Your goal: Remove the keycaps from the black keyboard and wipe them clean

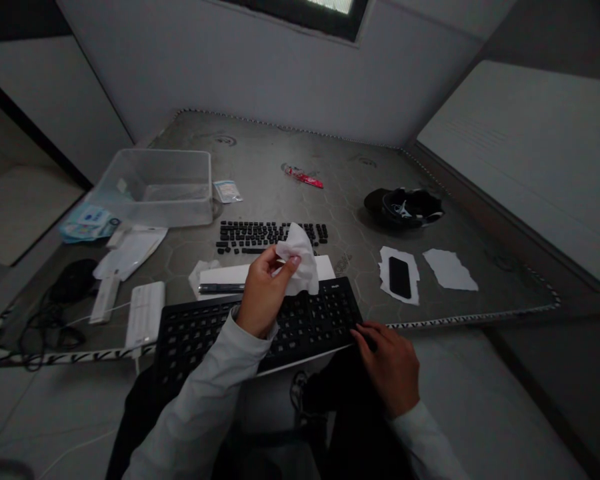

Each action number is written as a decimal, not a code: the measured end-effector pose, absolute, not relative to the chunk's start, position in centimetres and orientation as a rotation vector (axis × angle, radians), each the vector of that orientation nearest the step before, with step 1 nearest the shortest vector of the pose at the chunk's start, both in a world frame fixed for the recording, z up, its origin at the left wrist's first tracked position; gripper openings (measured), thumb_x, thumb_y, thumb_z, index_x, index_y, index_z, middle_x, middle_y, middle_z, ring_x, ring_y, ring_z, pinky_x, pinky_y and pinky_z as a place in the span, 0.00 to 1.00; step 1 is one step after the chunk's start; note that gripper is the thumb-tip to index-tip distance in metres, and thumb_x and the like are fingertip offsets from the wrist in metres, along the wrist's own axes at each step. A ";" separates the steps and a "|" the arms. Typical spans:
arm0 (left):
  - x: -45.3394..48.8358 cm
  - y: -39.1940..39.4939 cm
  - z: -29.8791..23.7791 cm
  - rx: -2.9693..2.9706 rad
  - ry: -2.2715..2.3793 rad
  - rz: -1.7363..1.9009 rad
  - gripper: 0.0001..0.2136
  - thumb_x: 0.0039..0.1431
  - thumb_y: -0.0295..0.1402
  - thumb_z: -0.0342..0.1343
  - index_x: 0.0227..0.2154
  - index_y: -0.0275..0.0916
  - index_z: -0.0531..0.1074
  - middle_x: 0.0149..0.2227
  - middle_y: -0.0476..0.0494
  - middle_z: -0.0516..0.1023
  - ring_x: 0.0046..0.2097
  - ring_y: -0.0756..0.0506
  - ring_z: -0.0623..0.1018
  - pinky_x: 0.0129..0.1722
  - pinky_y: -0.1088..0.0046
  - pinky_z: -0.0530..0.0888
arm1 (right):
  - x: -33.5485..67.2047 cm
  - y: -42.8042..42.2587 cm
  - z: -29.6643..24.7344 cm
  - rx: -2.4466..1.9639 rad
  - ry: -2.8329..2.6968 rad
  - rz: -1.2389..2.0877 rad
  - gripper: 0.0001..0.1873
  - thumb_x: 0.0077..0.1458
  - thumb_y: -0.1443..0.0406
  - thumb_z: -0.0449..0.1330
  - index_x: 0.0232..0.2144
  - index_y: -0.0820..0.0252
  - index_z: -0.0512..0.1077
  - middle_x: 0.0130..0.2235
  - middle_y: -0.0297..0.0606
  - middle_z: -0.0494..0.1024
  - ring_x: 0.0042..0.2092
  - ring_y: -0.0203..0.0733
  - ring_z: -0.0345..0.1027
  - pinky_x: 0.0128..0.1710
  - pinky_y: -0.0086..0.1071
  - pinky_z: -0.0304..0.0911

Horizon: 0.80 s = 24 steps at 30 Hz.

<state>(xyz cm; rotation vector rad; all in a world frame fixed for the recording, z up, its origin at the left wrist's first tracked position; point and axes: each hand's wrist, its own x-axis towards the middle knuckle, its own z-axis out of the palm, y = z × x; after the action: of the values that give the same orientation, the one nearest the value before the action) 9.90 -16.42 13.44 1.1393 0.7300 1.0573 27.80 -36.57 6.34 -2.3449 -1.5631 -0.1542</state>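
My left hand (263,290) is raised above a black keyboard (220,333) and pinches a crumpled white tissue (300,260). My right hand (387,363) grips the keyboard's right front corner, fingers curled on its edge. The keyboard lies tilted, its near side over my lap and its far side on the table edge. Behind it lie a white sheet (225,273) with a black pen-like tool (220,288) on it, and rows of loose black keycaps (260,235).
A clear plastic bin (155,187) stands at the back left, with packets and papers (127,253) beside it. A white box (145,313) and cables lie left. A phone (400,277) on torn paper, another paper scrap (450,270), a black cap (405,207) and a red wrapper (305,177) lie right.
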 end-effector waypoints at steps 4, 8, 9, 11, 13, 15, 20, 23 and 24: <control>10.0 -16.4 13.5 1.146 0.732 1.063 0.11 0.54 0.37 0.62 0.38 0.39 0.75 0.37 0.46 0.78 0.38 0.48 0.75 0.39 0.74 0.70 | 27.7 -36.5 6.4 -2.348 -1.588 -0.191 0.15 0.62 0.54 0.55 0.39 0.54 0.77 0.43 0.38 0.80 0.44 0.47 0.72 0.45 0.41 0.57; 9.9 -16.4 13.6 1.126 0.728 1.068 0.11 0.53 0.37 0.63 0.38 0.39 0.75 0.36 0.46 0.78 0.38 0.48 0.75 0.39 0.74 0.70 | 27.9 -36.4 6.4 -2.340 -1.594 -0.224 0.16 0.63 0.53 0.54 0.44 0.54 0.76 0.43 0.39 0.80 0.44 0.47 0.72 0.45 0.40 0.55; 9.8 -16.4 13.6 1.124 0.726 1.068 0.11 0.53 0.37 0.63 0.38 0.39 0.75 0.36 0.46 0.78 0.38 0.48 0.75 0.39 0.74 0.70 | 28.0 -36.4 6.5 -2.331 -1.609 -0.229 0.16 0.63 0.53 0.54 0.44 0.53 0.76 0.43 0.39 0.80 0.44 0.47 0.72 0.45 0.41 0.55; 9.8 -16.4 13.5 1.124 0.723 1.069 0.10 0.53 0.37 0.63 0.38 0.39 0.75 0.36 0.47 0.78 0.38 0.48 0.75 0.39 0.74 0.70 | 28.2 -36.4 6.6 -2.311 -1.655 -0.226 0.16 0.63 0.54 0.53 0.43 0.52 0.76 0.42 0.38 0.81 0.43 0.47 0.72 0.45 0.41 0.54; 9.8 -16.4 13.5 1.130 0.722 1.071 0.10 0.54 0.36 0.63 0.38 0.39 0.75 0.36 0.47 0.78 0.39 0.48 0.76 0.40 0.74 0.70 | 28.4 -36.5 6.8 -2.300 -1.698 -0.203 0.16 0.64 0.53 0.53 0.42 0.51 0.76 0.40 0.37 0.81 0.42 0.46 0.73 0.45 0.42 0.53; 9.9 -16.4 13.5 1.138 0.726 1.073 0.10 0.54 0.36 0.63 0.38 0.40 0.75 0.37 0.47 0.78 0.39 0.48 0.76 0.40 0.74 0.70 | 28.6 -36.4 6.9 -2.301 -1.709 -0.160 0.16 0.63 0.52 0.53 0.43 0.51 0.76 0.40 0.37 0.81 0.41 0.47 0.73 0.45 0.42 0.54; 10.0 -16.6 13.6 1.151 0.732 1.064 0.10 0.54 0.37 0.62 0.37 0.40 0.75 0.37 0.47 0.79 0.39 0.48 0.75 0.40 0.74 0.70 | 29.2 -36.1 6.7 -2.281 -1.601 0.092 0.18 0.60 0.50 0.56 0.42 0.54 0.76 0.40 0.38 0.81 0.41 0.47 0.74 0.44 0.40 0.60; 9.9 -16.7 13.7 1.140 0.723 1.057 0.11 0.54 0.37 0.63 0.38 0.40 0.75 0.38 0.46 0.79 0.39 0.47 0.76 0.41 0.73 0.71 | 29.4 -35.9 6.4 -2.255 -1.442 0.254 0.19 0.58 0.49 0.57 0.40 0.55 0.76 0.37 0.37 0.81 0.37 0.44 0.74 0.39 0.36 0.64; 9.9 -16.7 13.7 1.140 0.726 1.055 0.11 0.53 0.37 0.63 0.38 0.40 0.75 0.38 0.46 0.79 0.40 0.47 0.76 0.41 0.72 0.71 | 29.5 -35.9 6.3 -2.254 -1.390 0.298 0.19 0.57 0.49 0.58 0.40 0.55 0.76 0.35 0.37 0.80 0.35 0.43 0.74 0.37 0.35 0.64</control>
<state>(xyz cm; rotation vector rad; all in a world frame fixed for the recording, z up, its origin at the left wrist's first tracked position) 9.95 -16.68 13.70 1.1396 0.7262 1.0554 29.47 -35.95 6.32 -2.2535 -1.3903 0.2980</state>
